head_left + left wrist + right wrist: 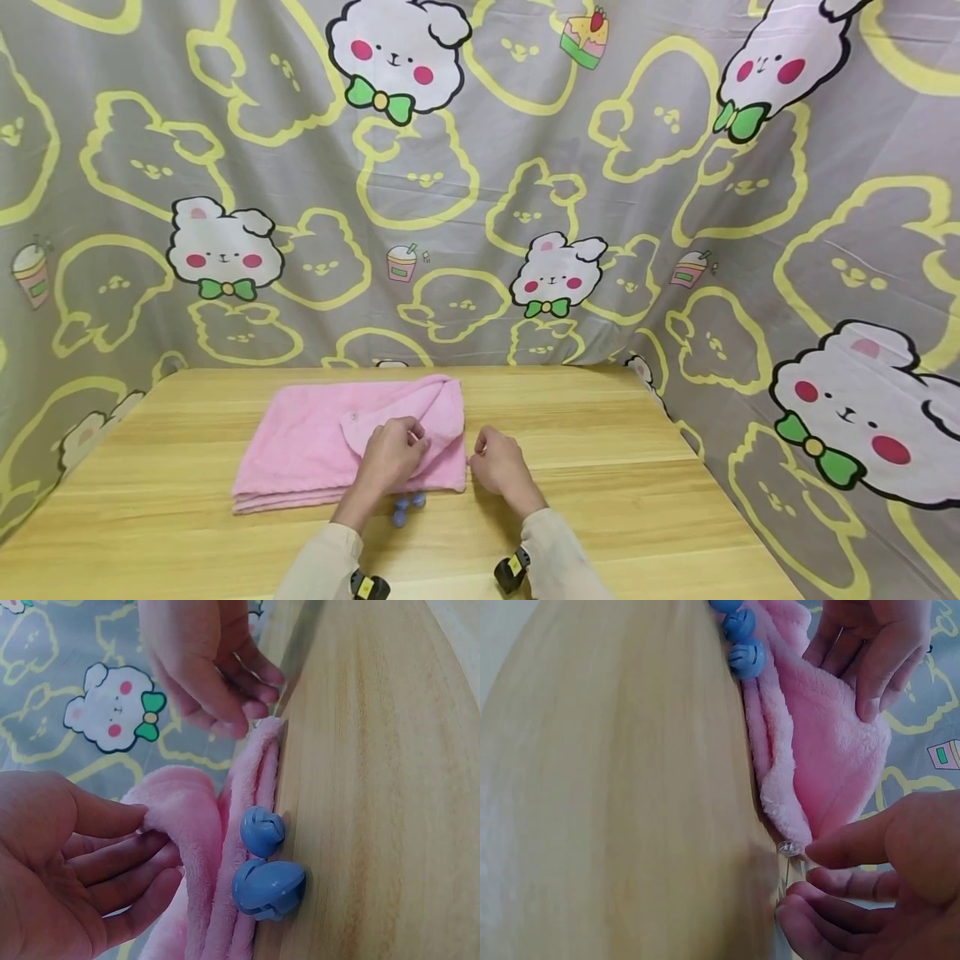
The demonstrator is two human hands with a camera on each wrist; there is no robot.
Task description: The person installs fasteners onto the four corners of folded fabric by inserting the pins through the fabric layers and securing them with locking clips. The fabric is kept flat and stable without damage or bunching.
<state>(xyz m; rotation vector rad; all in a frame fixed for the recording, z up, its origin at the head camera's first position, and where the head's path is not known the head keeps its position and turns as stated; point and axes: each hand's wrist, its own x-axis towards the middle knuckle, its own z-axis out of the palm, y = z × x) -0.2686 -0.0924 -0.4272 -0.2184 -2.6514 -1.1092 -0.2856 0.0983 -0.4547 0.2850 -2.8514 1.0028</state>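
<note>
A folded pink plush cloth (pixel 300 437) lies on the table, its near right part lifted and turned back. My left hand (pixel 393 454) pinches the raised layer (pixel 180 806) between thumb and fingers. Just off the cloth's right corner is my right hand (pixel 498 462), its thumb and fingertips brought together. They pinch a small pin with a clear round head (pixel 788 848), its thin shaft pointing down beside the cloth. Small rounded blue clips (pixel 400 517), with slots in their sides, sit along the cloth's near edge; two of these clips (pixel 270 887) show large in the left wrist view.
The wooden table (pixel 600 517) extends around the cloth on all sides. A grey curtain (pixel 480 217) with cartoon animals hangs behind and at both sides. Each wrist wears a small black camera; the right camera (pixel 512 570) is beside the sleeve cuff.
</note>
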